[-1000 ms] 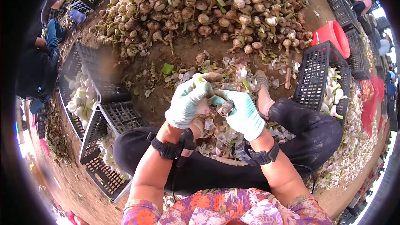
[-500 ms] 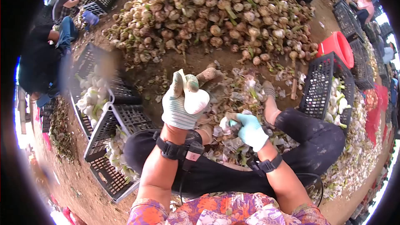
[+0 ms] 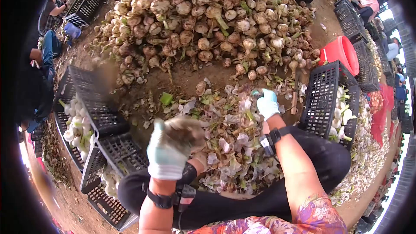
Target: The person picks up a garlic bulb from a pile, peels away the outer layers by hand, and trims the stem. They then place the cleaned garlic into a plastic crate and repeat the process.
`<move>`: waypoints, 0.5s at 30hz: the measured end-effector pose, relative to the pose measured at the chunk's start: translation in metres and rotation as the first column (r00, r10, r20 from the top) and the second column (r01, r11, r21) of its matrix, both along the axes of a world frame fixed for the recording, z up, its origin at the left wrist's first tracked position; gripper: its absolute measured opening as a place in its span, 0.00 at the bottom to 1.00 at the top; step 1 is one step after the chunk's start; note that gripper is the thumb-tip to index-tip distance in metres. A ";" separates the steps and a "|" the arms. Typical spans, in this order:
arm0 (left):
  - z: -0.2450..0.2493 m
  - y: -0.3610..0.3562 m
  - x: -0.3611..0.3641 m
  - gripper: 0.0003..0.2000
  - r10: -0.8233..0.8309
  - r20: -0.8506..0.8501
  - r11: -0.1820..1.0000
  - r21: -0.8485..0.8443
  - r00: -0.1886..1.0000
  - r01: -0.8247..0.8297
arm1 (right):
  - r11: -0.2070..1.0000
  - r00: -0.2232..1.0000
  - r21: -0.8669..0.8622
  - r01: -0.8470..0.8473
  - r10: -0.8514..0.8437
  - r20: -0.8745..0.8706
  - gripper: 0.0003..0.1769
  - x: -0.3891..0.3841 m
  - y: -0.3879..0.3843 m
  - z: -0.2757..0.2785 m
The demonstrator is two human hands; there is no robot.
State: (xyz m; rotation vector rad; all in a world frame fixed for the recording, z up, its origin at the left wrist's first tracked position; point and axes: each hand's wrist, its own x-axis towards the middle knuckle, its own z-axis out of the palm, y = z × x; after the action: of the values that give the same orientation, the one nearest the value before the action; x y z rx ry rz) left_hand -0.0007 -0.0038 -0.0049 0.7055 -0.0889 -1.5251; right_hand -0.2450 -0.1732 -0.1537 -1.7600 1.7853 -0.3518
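Note:
My left hand [image 3: 173,147], in a white-and-teal glove with brown-stained fingers, hangs above my bent left leg, near the crates on the left. Motion smears its fingers, so whether anything is in them does not show. Farther forward, my right hand [image 3: 266,103] wears a pale teal glove and is stretched over the litter of garlic skins [image 3: 234,147]. Its fingers are curled together, with a small dark shape at their tips that I cannot make out. Ahead of both hands rises a large heap of unpeeled, soil-stained garlic bulbs [image 3: 203,26].
Black crates with white garlic [image 3: 78,125] stand at my left. At my right is another black crate [image 3: 321,91], with a red bucket [image 3: 340,55] behind it. People sit at the far left and far right, among more crates. A green scrap [image 3: 166,99] lies on the soil.
My left hand has moved down and left; the white garlic bulb it held no longer shows. My right hand has reached forward, toward the heap. The whole view has shifted slightly.

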 end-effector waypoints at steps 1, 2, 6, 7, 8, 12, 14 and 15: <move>-0.006 -0.001 -0.008 0.21 -0.037 0.119 0.993 0.119 0.992 0.022 | 0.999 0.997 -0.027 0.021 -0.023 -0.067 0.13 -0.001 -0.016 -0.011; -0.010 -0.003 -0.015 0.21 -0.089 0.233 0.970 0.241 0.968 0.031 | 0.998 0.990 -0.054 0.039 -0.046 -0.130 0.14 0.001 -0.031 -0.024; -0.025 -0.016 -0.013 0.13 -0.311 0.344 0.896 0.416 0.886 0.152 | 0.966 0.919 0.254 0.055 0.051 -0.391 0.23 0.033 -0.090 -0.044; -0.025 -0.020 -0.012 0.13 -0.297 0.287 0.885 0.441 0.911 0.149 | 0.948 0.910 0.300 0.110 0.026 -0.414 0.23 0.038 -0.099 -0.059; -0.028 -0.022 -0.011 0.14 -0.330 0.315 0.868 0.472 0.890 0.155 | 0.926 0.898 0.341 0.166 0.002 -0.441 0.24 0.039 -0.104 -0.071; -0.037 -0.021 -0.007 0.16 -0.370 0.304 0.844 0.505 0.878 0.181 | 0.938 0.927 0.308 0.159 -0.034 -0.373 0.24 0.032 -0.091 -0.071; -0.041 -0.019 -0.009 0.20 -0.368 0.307 0.846 0.502 0.878 0.179 | 0.975 0.975 0.220 0.000 0.049 -0.216 0.24 0.039 -0.060 -0.043; -0.041 -0.020 -0.011 0.21 -0.373 0.334 0.852 0.492 0.865 0.178 | 0.978 0.989 0.172 -0.118 0.132 -0.071 0.23 0.042 -0.039 -0.036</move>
State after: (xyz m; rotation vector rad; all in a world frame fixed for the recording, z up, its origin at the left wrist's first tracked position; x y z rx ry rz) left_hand -0.0113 -0.0236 -0.0463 1.4478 -0.1750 -1.6694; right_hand -0.2032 -0.2125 -0.1892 -1.7781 1.6960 -0.0755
